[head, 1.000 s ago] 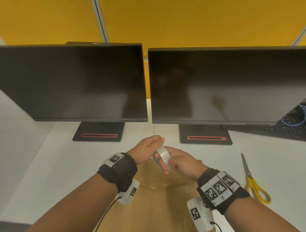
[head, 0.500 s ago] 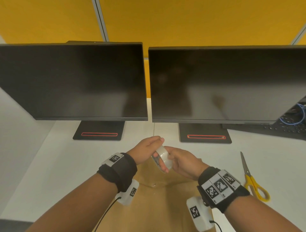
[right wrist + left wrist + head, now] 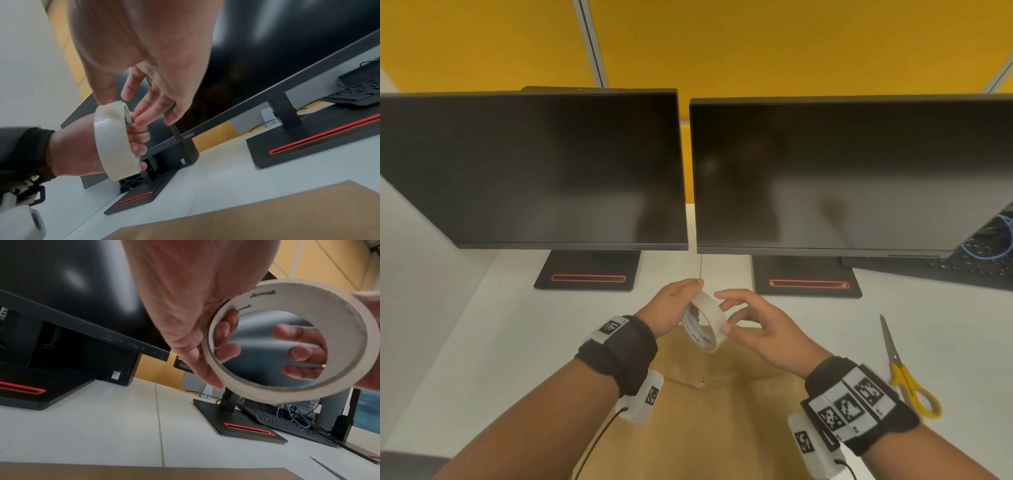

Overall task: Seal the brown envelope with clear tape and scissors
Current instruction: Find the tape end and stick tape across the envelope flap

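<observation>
Both hands up over flat brown paper envelope (image 3: 709, 411). Left hand (image 3: 671, 305) grips white-cored clear tape roll (image 3: 705, 322); right hand (image 3: 756, 325) just loosened, fingers spread, thumb feeling for tape end. Yellow-handled scissors (image 3: 904, 373) untouched on desk.

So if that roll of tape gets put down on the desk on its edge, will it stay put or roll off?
The tape roll is a thin round ring with a wide hollow core, so on edge it would likely roll or topple. Laid flat it should stay. It is probably light: the left hand holds it alone.
</observation>
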The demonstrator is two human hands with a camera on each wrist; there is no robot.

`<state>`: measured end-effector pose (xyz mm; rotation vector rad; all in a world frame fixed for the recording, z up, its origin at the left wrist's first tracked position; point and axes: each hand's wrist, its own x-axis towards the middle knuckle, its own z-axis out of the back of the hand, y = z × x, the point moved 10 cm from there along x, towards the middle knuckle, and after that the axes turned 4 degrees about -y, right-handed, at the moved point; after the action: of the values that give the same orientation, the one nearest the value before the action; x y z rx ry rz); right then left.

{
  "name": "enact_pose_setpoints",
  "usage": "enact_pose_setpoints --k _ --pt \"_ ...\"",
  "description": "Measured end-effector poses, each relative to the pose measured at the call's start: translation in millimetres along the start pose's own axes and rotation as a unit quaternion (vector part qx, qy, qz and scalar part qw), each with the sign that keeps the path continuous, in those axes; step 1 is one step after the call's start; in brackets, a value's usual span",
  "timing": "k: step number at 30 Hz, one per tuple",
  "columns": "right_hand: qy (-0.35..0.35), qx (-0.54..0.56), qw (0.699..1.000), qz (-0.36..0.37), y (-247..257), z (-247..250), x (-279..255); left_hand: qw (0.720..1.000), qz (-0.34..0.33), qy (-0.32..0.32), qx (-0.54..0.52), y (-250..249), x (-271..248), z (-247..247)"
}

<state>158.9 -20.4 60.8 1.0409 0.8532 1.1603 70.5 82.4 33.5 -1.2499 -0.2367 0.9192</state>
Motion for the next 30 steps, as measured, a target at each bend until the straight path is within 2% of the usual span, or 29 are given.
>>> enact_pose_setpoints --k 9,16,21,24,26,28,30 --pt "-0.110 -0.081 0.988 0.065 21.5 13.8 2.0 1.000 0.007 -0.005 0.006 6.4 2.1 -4.1" --pt "-0.079 -0.162 0.982 0.057 16.1 0.8 5.4 1.000 0.014 0.006 0.014 6.2 -1.7 -7.9" --pt "-0.028 -0.220 0.971 0.086 14.3 -13.8 2.6 0.999 0.026 0.037 -0.002 9.6 -4.9 -17.3" --pt "-0.050 -0.179 0.978 0.091 17.8 -10.7 0.1 0.999 0.030 0.037 -0.010 9.9 -4.4 -17.3" --pt "-0.087 -0.100 0.989 0.064 16.7 1.1 -0.6 0.999 0.028 0.023 -0.017 9.2 -0.9 -11.8" --pt "-0.095 -0.027 0.995 0.032 14.1 8.0 -0.9 1.000 0.016 0.008 -0.014 7.0 2.4 -5.1" --pt "-0.081 -0.038 0.995 0.037 16.3 7.2 0.3 1.000 0.005 -0.004 -0.005 5.0 4.6 -0.2"
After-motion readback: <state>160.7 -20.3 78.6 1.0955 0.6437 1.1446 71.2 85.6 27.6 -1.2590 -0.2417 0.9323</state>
